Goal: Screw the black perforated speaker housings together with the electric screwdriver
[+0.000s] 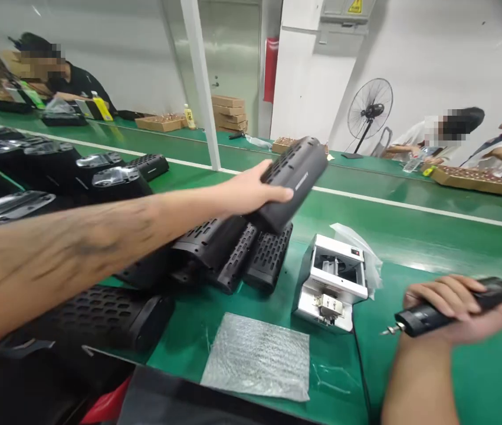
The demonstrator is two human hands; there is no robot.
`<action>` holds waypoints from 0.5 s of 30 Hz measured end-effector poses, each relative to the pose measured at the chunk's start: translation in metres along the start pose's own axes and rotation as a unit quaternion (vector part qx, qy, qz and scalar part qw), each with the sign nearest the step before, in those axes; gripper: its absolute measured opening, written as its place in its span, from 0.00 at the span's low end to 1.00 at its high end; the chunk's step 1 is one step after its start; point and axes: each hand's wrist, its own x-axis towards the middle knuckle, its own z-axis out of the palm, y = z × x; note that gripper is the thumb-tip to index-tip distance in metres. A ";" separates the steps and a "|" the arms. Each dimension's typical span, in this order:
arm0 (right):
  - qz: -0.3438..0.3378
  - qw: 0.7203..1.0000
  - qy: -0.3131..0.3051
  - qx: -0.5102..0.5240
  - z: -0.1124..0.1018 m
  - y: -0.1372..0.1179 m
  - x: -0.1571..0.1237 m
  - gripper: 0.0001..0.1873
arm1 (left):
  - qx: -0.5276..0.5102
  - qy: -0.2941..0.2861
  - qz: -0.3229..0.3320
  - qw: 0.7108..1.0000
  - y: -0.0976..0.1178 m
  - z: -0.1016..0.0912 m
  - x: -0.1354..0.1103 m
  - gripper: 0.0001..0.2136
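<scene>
My left hand (pixel 251 190) grips a black perforated plastic housing (pixel 301 177) and holds it tilted in the air, over a pile of similar black housings (pixel 209 239). At the right, my right hand (pixel 454 307) is wrapped round a black electric screwdriver (pixel 423 319), its metal bit pointing left. Between the hands stands a white screw feeder (pixel 332 283) with an open window on top. A sheet of bubble wrap (pixel 259 354) lies flat on the green table in front of it.
More black housings with glossy tops (pixel 113 177) stand at the left. Across the green table (pixel 410 230) a person (pixel 82 82) sits at the far left, others at the right. A white post (pixel 202 82), cardboard trays (pixel 481 177) and a fan (pixel 370 111) are beyond.
</scene>
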 end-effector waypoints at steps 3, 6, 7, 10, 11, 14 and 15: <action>0.035 0.989 0.015 0.140 -0.033 0.028 0.009 0.12 | 0.093 0.032 -0.051 0.994 0.026 0.042 0.116 0.50; 0.033 0.978 -0.014 0.207 -0.062 0.047 0.020 0.17 | 0.147 0.016 -0.076 0.986 0.027 0.097 0.179 0.46; 0.026 0.972 -0.028 0.230 -0.071 0.051 0.024 0.20 | 0.164 0.006 -0.074 0.984 0.022 0.114 0.190 0.41; 0.023 0.958 -0.056 0.282 -0.093 0.059 0.033 0.27 | 0.212 -0.026 -0.036 0.976 0.005 0.157 0.201 0.25; 0.027 0.953 -0.060 0.295 -0.096 0.060 0.034 0.28 | 0.229 -0.034 -0.027 0.972 0.000 0.165 0.201 0.24; 0.043 0.939 -0.061 0.336 -0.096 0.061 0.029 0.26 | 0.286 -0.059 -0.027 0.956 -0.008 0.165 0.196 0.26; 0.046 0.934 -0.061 0.349 -0.092 0.060 0.026 0.24 | 0.305 -0.067 -0.029 0.949 -0.008 0.154 0.192 0.29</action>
